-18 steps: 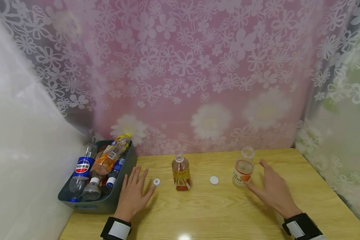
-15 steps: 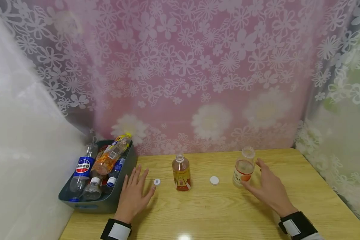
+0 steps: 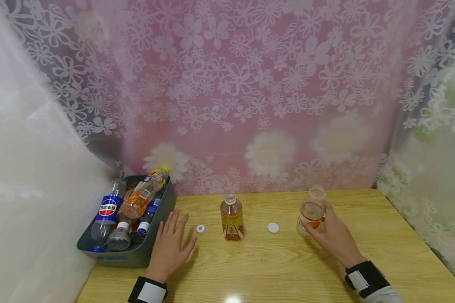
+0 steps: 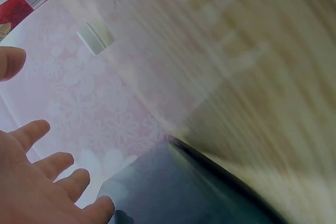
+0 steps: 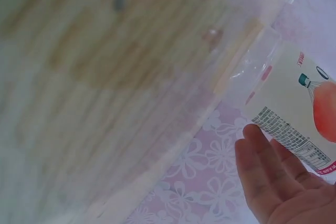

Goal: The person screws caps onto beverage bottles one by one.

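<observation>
On the right of the head view stands an uncapped clear bottle [image 3: 308, 216] with a peach on its label. My right hand [image 3: 335, 240] holds it, thumb across the front and fingers at its right side. In the right wrist view several fingers of the right hand [image 5: 278, 177] lie against the edge of the peach bottle's label [image 5: 294, 103]. My left hand [image 3: 168, 248] rests spread near the table, holding nothing. A small white cap [image 3: 200, 228] lies just beyond its fingertips. Between the hands stand an uncapped drink bottle [image 3: 232, 223] with a yellow-red label and a larger white cap [image 3: 273, 228].
A grey-blue basket [image 3: 134, 259] full of used plastic bottles stands left of my left hand. Its side fills the lower left wrist view. A flowered pink curtain [image 3: 227, 105] hangs behind the wooden table [image 3: 250, 269].
My right hand has moved left and closed in on the peach bottle, its thumb and fingers now on it. The left hand stays put. The head view has shifted slightly.
</observation>
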Action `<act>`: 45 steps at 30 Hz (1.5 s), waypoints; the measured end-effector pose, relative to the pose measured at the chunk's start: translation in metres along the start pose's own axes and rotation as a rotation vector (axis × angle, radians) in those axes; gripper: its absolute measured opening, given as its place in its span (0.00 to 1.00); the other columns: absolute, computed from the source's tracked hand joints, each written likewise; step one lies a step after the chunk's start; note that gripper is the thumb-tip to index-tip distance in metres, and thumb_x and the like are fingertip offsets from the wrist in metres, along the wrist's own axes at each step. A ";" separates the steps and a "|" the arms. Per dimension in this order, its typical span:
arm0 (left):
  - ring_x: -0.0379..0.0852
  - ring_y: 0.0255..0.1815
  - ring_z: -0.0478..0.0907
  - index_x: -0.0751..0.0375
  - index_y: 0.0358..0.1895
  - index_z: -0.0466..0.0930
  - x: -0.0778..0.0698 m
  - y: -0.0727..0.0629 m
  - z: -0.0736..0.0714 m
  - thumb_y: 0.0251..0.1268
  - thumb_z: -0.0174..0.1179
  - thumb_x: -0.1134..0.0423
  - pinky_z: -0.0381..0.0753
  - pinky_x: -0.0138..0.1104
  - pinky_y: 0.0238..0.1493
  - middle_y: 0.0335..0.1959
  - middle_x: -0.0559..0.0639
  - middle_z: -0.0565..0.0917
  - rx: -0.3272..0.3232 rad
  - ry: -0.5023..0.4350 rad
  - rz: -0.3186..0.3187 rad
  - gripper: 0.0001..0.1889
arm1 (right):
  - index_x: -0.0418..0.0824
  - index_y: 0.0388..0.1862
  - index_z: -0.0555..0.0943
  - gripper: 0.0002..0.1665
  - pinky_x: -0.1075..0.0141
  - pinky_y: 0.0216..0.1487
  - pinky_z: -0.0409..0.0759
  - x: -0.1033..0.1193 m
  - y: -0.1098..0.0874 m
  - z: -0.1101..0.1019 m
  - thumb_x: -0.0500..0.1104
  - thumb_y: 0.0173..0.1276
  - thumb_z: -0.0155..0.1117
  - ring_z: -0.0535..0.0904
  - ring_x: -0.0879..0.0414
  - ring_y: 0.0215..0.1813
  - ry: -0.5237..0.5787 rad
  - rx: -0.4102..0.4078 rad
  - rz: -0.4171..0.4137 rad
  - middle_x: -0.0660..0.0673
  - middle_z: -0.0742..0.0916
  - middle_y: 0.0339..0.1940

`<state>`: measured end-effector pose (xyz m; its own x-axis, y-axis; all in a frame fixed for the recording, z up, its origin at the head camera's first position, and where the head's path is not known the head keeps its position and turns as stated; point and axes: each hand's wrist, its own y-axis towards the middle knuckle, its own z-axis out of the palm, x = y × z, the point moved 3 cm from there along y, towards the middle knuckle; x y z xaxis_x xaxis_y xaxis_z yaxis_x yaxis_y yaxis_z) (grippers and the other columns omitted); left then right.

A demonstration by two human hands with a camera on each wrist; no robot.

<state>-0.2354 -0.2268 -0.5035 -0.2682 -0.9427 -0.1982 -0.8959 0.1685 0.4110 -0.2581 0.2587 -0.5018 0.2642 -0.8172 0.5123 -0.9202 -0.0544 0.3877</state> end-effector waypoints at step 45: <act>0.49 0.55 0.78 0.55 0.62 0.79 -0.231 0.080 0.072 0.71 0.66 0.52 0.84 0.35 0.48 0.57 0.50 0.78 0.350 -0.092 0.437 0.21 | 0.38 0.69 0.67 0.50 0.67 0.32 0.83 0.153 -0.111 -0.028 0.65 0.59 0.76 0.84 0.68 0.38 0.154 0.147 -0.256 0.55 0.88 0.43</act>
<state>-0.2706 0.0254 -0.4889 -0.6565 -0.7374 -0.1589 -0.7542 0.6380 0.1557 -0.1072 0.1559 -0.4454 0.5224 -0.6706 0.5267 -0.8472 -0.3381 0.4098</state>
